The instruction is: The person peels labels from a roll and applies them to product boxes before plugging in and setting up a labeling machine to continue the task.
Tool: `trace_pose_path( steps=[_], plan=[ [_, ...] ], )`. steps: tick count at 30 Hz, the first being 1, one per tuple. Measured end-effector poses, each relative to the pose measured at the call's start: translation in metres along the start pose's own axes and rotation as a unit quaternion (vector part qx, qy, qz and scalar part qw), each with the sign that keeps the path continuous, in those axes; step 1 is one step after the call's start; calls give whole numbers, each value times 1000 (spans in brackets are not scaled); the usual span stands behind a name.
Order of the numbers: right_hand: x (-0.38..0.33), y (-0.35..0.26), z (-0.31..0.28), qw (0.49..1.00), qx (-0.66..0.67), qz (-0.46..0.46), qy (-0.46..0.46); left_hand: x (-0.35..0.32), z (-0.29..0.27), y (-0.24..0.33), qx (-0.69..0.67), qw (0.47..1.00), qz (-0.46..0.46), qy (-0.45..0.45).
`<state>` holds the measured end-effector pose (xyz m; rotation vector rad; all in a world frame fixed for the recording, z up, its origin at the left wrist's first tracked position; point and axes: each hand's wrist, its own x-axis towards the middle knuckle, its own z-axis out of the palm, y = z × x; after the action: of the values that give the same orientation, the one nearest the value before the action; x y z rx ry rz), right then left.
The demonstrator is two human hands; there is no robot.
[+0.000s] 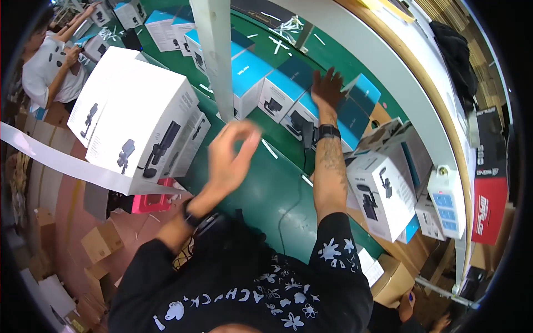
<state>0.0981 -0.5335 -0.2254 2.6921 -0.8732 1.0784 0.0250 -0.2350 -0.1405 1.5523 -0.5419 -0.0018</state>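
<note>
My right hand (328, 89) is spread open over the blue-topped boxes, a dark watch on its wrist. Beneath and beside it runs a row of white camera-gear boxes (276, 101) with blue lids. My left hand (230, 158), smeared by motion, hovers above the green work surface (244, 205). Its fingers curl toward the thumb as in a pinch; anything between them is too blurred to make out. Left of that hand stands a big white box (141, 102) printed with camera pictures. A dark device (302, 126) with a cable hangs near my right wrist.
A white post (214, 55) rises between the boxes. More white boxes (383, 188) stand at right, near a power strip (446, 202). A white band (72, 161) crosses at left. Another person (53, 66) works at far left. Cardboard cartons (102, 241) lie on the floor.
</note>
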Motion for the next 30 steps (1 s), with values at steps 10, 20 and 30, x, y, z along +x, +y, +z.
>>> trace_pose_path(
  steps=[10, 20, 30],
  plan=[
    [-213, -69, -125, 958, 153, 186, -158, 184, 150, -154, 618, 762, -18, -193],
    [-278, -41, -141, 891, 280, 350, -77, 107, 117, -103, 576, 797, 94, -152],
    [-381, 56, -373, 525, 605, 598, -13, 79, 6, 16, -263, 936, -176, -155]
  ],
)
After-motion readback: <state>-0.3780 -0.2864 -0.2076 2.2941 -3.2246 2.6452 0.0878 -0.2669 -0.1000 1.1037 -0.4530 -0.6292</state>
